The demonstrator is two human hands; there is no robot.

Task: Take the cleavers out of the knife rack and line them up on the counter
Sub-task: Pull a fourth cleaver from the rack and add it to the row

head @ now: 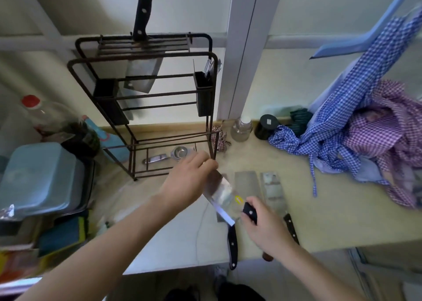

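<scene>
Right hand grips a cleaver handle, left hand pinches its blade tip, just in front of the rack; lower flat onto worktop, parallel beside laid blades; one remains racked.

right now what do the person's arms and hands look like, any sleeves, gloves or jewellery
Both arms are bare as far up as the view shows, with no sleeves in sight. The left hand and right hand wear no gloves. No rings, watch or bracelets show on the fingers or wrists, and no markings can be made out on either arm.
</scene>
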